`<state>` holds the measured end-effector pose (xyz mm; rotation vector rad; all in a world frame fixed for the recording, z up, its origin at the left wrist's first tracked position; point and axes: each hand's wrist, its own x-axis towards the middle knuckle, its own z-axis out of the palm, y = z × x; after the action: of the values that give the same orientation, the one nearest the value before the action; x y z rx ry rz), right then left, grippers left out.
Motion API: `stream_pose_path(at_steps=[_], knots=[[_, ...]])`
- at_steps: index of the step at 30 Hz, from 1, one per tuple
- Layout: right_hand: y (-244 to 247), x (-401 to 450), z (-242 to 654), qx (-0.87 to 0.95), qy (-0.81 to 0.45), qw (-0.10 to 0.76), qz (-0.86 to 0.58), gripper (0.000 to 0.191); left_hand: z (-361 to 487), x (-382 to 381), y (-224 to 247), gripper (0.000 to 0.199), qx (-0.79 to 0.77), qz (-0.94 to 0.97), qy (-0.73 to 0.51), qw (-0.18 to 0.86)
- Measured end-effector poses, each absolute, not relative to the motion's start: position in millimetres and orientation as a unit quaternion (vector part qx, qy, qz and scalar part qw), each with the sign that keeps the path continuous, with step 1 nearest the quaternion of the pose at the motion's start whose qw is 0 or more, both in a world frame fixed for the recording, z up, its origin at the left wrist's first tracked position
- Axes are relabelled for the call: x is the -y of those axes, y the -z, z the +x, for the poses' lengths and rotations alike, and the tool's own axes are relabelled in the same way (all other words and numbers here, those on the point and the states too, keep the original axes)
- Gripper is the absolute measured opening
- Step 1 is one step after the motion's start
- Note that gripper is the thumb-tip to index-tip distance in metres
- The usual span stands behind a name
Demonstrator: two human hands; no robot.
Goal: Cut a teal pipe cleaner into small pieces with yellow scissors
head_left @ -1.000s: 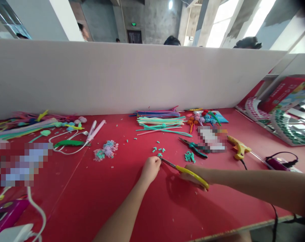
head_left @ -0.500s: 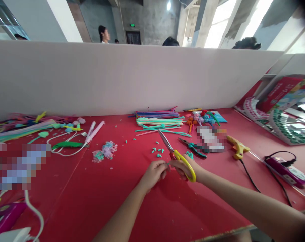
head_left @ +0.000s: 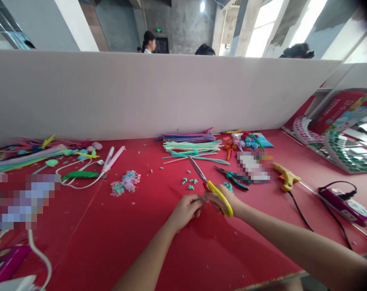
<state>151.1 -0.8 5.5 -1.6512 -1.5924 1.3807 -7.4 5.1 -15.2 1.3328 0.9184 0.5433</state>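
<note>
Yellow-handled scissors [head_left: 220, 197] are in my right hand [head_left: 224, 199], their blades pointing up and to the left over the red table [head_left: 116, 250]. Close beside it, my left hand [head_left: 187, 210] has its fingers pinched together at a small green piece [head_left: 204, 199], which lies between the fingertips of both hands. How much of that piece the fingers hide, I cannot tell. Several short green cut pieces [head_left: 191, 187] lie just beyond my hands. Behind them is a pile of pipe cleaners [head_left: 192, 145] in purple, pale green and teal.
Teal-handled pliers [head_left: 236, 180] and a yellow glue gun [head_left: 288, 178] with a black cord lie to the right. Fluffy pastel bits [head_left: 127, 182] and a pink hair-iron-like tool [head_left: 113, 159] are on the left. A white partition [head_left: 141, 93] stands behind; people are beyond it.
My right hand and the scissors have shifted slightly left. My left hand has barely moved. Beyond the partition, a person has moved to the right.
</note>
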Motion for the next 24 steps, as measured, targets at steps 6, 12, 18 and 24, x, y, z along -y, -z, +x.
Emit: stream_pose_path(at_steps=[6, 12, 18, 24], knots=[[-2, -6, 150, 0.576, -0.472, 0.248, -0.619, 0.022, -7, -6, 16, 0.031, -0.412, 0.571, -0.266, 0.658], [-7, 3, 174, 0.626, -0.432, 0.150, -0.631, 0.035, -13, -15, 19, 0.028, -0.456, 0.513, -0.350, 0.638], [-20, 30, 192, 0.730, -0.357, 0.019, -0.582, 0.046, -17, -20, 21, 0.029, -0.485, 0.481, -0.398, 0.613], [-32, 40, 178, 0.725, -0.373, 0.013, -0.579, 0.046, -13, -17, 20, 0.025, -0.486, 0.475, -0.401, 0.614]])
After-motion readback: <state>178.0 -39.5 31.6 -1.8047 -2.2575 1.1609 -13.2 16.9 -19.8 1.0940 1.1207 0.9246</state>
